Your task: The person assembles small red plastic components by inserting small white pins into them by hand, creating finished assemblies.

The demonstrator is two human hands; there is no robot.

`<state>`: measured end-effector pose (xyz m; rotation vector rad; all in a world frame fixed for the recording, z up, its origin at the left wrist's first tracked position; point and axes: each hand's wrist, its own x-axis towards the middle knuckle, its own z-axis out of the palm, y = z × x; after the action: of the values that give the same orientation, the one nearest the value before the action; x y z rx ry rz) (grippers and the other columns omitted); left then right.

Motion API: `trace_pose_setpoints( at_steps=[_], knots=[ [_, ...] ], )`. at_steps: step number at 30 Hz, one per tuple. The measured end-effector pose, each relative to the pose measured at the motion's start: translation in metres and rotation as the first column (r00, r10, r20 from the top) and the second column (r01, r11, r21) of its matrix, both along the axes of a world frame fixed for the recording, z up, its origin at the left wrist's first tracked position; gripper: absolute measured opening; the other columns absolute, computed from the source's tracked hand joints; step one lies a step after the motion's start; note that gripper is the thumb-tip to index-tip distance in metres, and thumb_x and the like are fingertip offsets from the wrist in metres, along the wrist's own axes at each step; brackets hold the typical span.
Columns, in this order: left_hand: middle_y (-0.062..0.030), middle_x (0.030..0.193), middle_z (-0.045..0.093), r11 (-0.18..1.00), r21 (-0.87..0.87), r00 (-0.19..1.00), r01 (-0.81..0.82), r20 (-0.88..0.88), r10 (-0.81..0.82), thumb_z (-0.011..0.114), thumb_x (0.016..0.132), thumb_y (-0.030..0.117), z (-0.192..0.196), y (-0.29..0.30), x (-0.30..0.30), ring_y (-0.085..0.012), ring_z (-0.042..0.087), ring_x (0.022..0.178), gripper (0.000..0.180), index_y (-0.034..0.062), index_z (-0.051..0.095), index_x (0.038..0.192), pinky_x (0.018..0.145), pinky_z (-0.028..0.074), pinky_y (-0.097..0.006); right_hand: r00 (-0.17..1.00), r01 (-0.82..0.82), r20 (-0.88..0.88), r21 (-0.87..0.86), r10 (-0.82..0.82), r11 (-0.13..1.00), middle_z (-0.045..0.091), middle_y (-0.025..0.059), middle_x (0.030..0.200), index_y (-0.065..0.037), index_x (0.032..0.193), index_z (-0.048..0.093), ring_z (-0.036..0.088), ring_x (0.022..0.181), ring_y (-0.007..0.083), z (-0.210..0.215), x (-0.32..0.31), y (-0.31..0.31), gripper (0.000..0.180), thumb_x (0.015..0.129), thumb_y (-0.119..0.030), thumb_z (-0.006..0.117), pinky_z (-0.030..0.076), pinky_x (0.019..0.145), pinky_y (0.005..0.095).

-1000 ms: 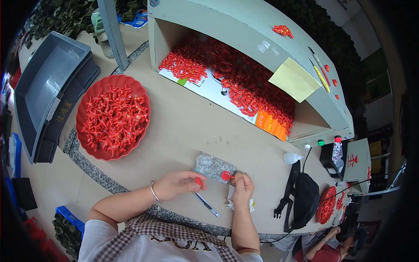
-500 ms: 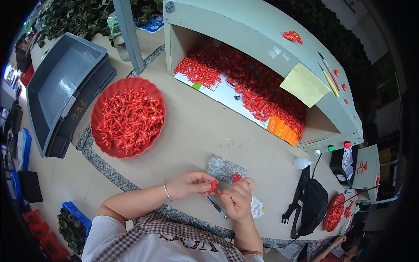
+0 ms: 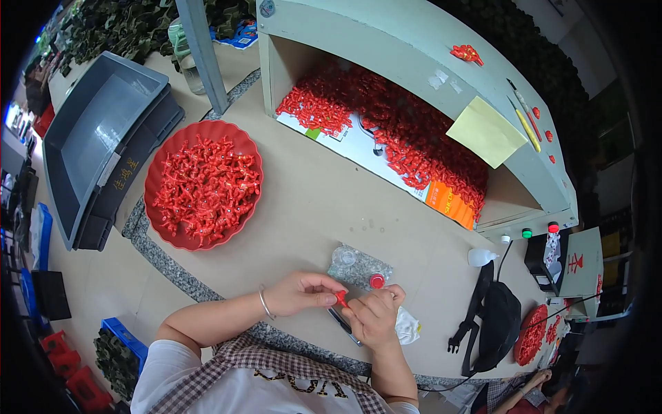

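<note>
My left hand (image 3: 303,294), a bracelet on its wrist, pinches a small glossy red plastic figure part (image 3: 341,297) between thumb and fingertips. Against the part's lower right end press the fingertips of my right hand (image 3: 374,316), which is closed, gripping a small red piece that is mostly hidden. Below the hands a slim dark and silver pen-like tool (image 3: 343,326) lies on the table, partly covered. Just beyond them rests a clear speckled slab (image 3: 358,265) with a small red cap-like cup (image 3: 376,281) at its edge. White crumpled tissue (image 3: 407,326) sits beside my right hand.
A red scalloped bowl (image 3: 252,207) full of red figures stands left, near grey stacked trays (image 3: 103,145). Ahead, a pale green shelf (image 3: 386,48) holds a heap of red parts (image 3: 414,148). To the right are a white squeeze bottle (image 3: 480,257) and black waist bag (image 3: 498,321).
My right hand has moved slightly left, bringing its small red piece from just apart to against the part in my left hand. The view has shifted a little.
</note>
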<state>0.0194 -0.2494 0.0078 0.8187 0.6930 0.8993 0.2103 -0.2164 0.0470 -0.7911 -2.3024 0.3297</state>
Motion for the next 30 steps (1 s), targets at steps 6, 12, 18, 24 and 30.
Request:
trace_pose_setpoints(
  at_steps=[6, 12, 18, 24, 30],
  knots=[
    [-0.0079, 0.099, 0.058, 0.937, 0.340, 0.972, -0.082, -0.182, 0.151, 0.057, 0.084, 0.005, 0.006, 0.002, -0.001, -0.0147, 0.056, 0.090, 0.023, 0.0016, 0.059, 0.106, 0.080, 0.046, -0.026, 0.996, 0.040, 0.066, 0.153, -0.051, 0.987, 0.050, -0.0027, 0.070, -0.012, 0.073, 0.060, 0.047, 0.069, 0.0151, -0.009, -0.001, -0.004, 0.017, 0.068, -0.025, 0.069, 0.029, 0.074, 0.0365],
    [-0.0103, 0.099, 0.058, 0.882, 0.458, 0.961, -0.113, -0.175, 0.214, 0.057, 0.083, 0.002, 0.002, 0.000, -0.001, -0.0181, 0.057, 0.092, 0.020, 0.0013, 0.061, 0.102, 0.080, 0.047, -0.028, 0.996, 0.050, 0.067, 0.210, -0.066, 0.976, 0.050, -0.0033, 0.072, -0.013, 0.074, 0.060, 0.047, 0.070, 0.0148, -0.015, -0.003, -0.007, 0.019, 0.068, -0.028, 0.069, 0.030, 0.074, 0.0362],
    [-0.0106, 0.099, 0.059, 0.867, 0.483, 0.956, -0.123, -0.176, 0.234, 0.057, 0.083, 0.003, 0.003, -0.001, -0.001, -0.0187, 0.058, 0.091, 0.018, 0.0012, 0.061, 0.100, 0.080, 0.048, -0.028, 0.996, 0.059, 0.044, 0.235, -0.072, 0.970, 0.051, -0.0030, 0.074, -0.012, 0.074, 0.060, 0.047, 0.072, 0.0148, -0.017, -0.004, -0.008, 0.020, 0.068, -0.028, 0.069, 0.030, 0.073, 0.0358],
    [-0.0105, 0.098, 0.059, 0.860, 0.495, 0.951, -0.120, -0.193, 0.243, 0.057, 0.083, 0.003, 0.006, 0.000, -0.003, -0.0186, 0.058, 0.090, 0.017, 0.0008, 0.062, 0.099, 0.079, 0.048, -0.028, 0.998, 0.051, 0.021, 0.215, -0.057, 0.975, 0.051, -0.0023, 0.075, -0.011, 0.074, 0.060, 0.047, 0.073, 0.0157, -0.019, -0.005, -0.007, 0.020, 0.068, -0.027, 0.069, 0.031, 0.074, 0.0357],
    [-0.0087, 0.096, 0.058, 0.885, 0.437, 0.949, -0.160, -0.179, 0.260, 0.057, 0.083, 0.003, 0.001, -0.001, -0.001, -0.0162, 0.057, 0.087, 0.019, 0.0014, 0.061, 0.101, 0.075, 0.047, -0.026, 0.998, 0.056, 0.016, 0.161, -0.059, 0.985, 0.051, -0.0013, 0.072, -0.009, 0.075, 0.060, 0.048, 0.071, 0.0171, -0.019, -0.009, -0.004, 0.019, 0.068, -0.025, 0.069, 0.031, 0.073, 0.0352]
  ],
)
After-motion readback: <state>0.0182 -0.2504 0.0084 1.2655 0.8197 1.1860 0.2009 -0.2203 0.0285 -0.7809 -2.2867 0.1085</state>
